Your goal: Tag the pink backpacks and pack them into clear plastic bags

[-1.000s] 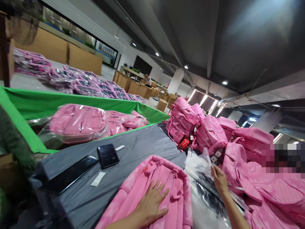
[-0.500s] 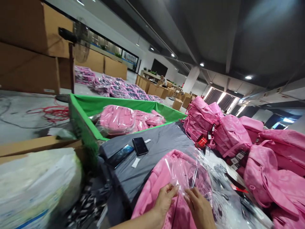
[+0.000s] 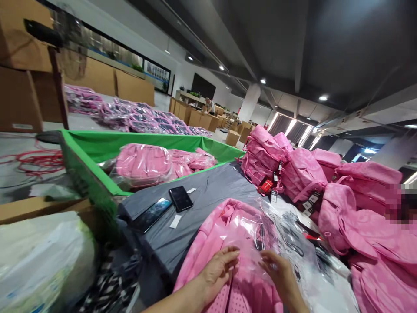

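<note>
A pink backpack (image 3: 211,230) lies in front of me at the table's near edge, its straps facing up. Over its upper part spreads a clear plastic bag (image 3: 243,232). My left hand (image 3: 220,267) pinches the bag's film on the left, fingers closed. On the right, my right hand (image 3: 276,269) grips the same film between thumb and fingers. The two hands are a little apart above the backpack, with film stretched between them.
Two phones (image 3: 180,198) and white paper slips lie on the grey-covered table (image 3: 215,187). Behind stands a green-lined bin (image 3: 97,169) holding bagged pink backpacks. More pink backpacks (image 3: 302,171) are piled at right, beside loose clear bags (image 3: 293,239). A white sack (image 3: 45,256) stands at left.
My hands have moved apart, drawing the plastic film wider between them. The camera view has turned slightly to the right.
</note>
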The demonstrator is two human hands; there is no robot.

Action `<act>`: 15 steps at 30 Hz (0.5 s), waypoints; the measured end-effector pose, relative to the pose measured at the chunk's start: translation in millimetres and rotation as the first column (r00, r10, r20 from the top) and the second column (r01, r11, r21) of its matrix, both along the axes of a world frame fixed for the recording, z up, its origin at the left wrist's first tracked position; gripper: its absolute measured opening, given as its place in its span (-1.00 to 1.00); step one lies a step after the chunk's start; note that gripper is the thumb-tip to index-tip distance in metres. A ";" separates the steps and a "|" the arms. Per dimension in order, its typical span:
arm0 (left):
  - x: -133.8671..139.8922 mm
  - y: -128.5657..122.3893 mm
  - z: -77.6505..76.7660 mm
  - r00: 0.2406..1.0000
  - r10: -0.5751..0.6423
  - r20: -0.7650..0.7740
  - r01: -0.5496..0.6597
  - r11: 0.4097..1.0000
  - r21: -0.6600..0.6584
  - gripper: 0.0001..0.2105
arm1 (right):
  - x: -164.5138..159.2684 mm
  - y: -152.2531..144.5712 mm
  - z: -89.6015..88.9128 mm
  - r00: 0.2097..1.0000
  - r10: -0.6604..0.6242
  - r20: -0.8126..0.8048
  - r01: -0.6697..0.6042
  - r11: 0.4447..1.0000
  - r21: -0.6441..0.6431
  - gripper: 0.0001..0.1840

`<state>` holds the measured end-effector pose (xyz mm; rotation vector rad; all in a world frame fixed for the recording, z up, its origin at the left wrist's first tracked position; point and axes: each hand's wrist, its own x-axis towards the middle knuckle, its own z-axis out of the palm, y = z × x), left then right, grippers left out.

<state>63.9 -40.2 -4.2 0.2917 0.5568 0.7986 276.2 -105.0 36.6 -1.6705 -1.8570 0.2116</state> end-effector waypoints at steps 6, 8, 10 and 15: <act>9.8 -15.4 14.7 0.998 0.022 0.051 -0.016 0.993 -0.120 -0.62 | -10.0 7.0 19.1 0.991 0.072 -0.117 -0.076 0.997 -0.030 -0.50; 10.9 -19.8 11.1 0.999 0.030 -0.028 -0.031 0.999 -0.029 -0.57 | -14.1 8.1 15.9 0.992 0.084 -0.090 -0.082 0.996 0.033 -0.48; 7.6 -22.6 8.0 0.987 0.068 -0.145 -0.056 0.995 0.087 -0.53 | -19.3 3.0 11.0 0.998 0.049 -0.033 -0.043 0.985 0.165 -0.50; -5.3 -33.2 15.2 0.943 0.220 -0.249 -0.111 0.915 0.388 -0.54 | -47.8 -28.3 -6.4 0.992 -0.115 -0.047 0.124 0.924 0.362 -0.72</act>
